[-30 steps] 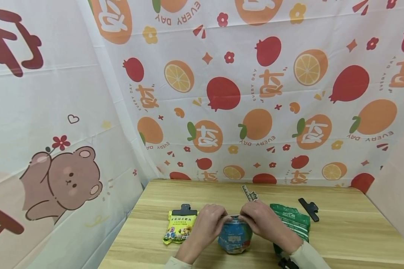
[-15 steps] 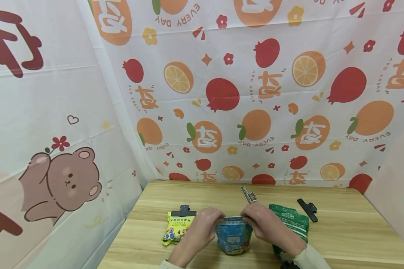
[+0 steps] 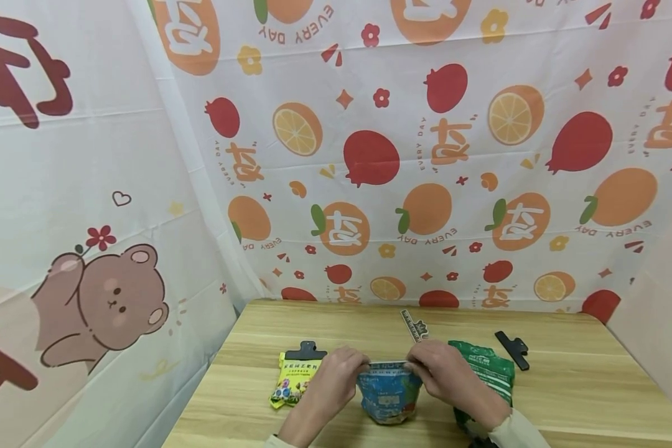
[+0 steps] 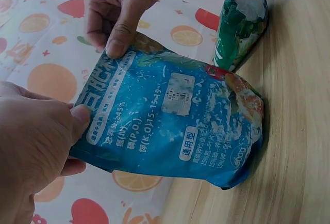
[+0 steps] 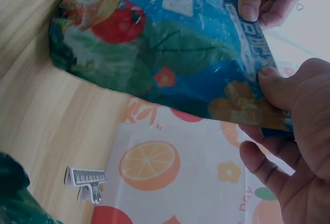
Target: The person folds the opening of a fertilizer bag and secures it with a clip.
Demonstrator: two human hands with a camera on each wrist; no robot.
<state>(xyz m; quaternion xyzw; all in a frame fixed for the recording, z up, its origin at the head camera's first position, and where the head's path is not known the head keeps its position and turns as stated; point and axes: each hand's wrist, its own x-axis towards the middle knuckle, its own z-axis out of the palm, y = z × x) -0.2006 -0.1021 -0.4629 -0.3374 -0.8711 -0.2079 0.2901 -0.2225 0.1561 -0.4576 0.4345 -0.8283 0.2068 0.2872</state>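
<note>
A blue plastic fertilizer bag (image 3: pixel 389 395) with white lettering and printed fruit stands upright on the wooden table (image 3: pixel 582 398). At its top left corner my left hand (image 3: pixel 338 379) pinches the edge between thumb and fingers. The right hand (image 3: pixel 445 376) pinches the top right corner the same way, so the top edge is drawn flat between them. In the left wrist view the left thumb presses the printed front of the bag (image 4: pixel 154 115). Seen from the right wrist, the right thumb lies on the bag (image 5: pixel 170 53) near its top edge, with fingers behind.
Left of the hands lies a yellow bag (image 3: pixel 295 379) with a black clip (image 3: pixel 307 351) on its top. Behind the right forearm lies a green bag (image 3: pixel 490 370). A patterned clip (image 3: pixel 414 325) and a black clip (image 3: pixel 513 350) lie farther back, before the printed curtain (image 3: pixel 470 155).
Both hands have moved slightly apart along the bag's top edge, so more of that edge shows between them. The bag stays in place.
</note>
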